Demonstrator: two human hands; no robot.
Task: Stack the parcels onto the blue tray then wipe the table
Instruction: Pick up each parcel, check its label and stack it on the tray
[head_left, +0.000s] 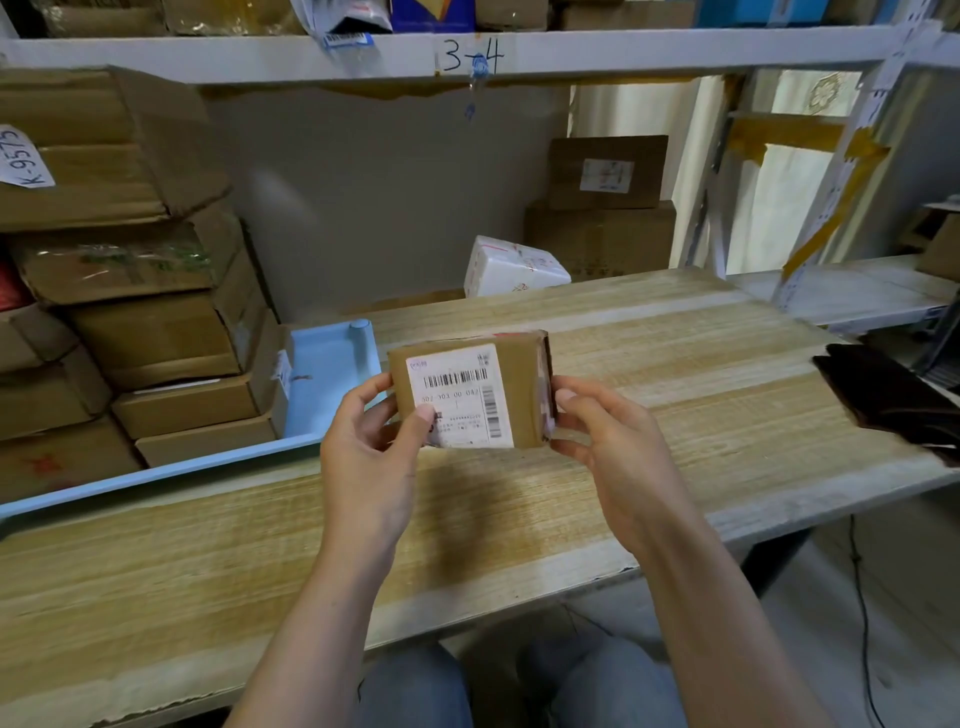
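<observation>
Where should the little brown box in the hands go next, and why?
Probably left, onto the blue tray. Both the left hand and the right hand hold the small brown box up above the wooden table, and the tray beside it already holds stacked boxes, with bare blue floor showing at its near end.

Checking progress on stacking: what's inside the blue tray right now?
Brown cardboard parcels stacked several high fill the blue tray, with its right end bare. The tray floor beneath them is hidden.
</observation>
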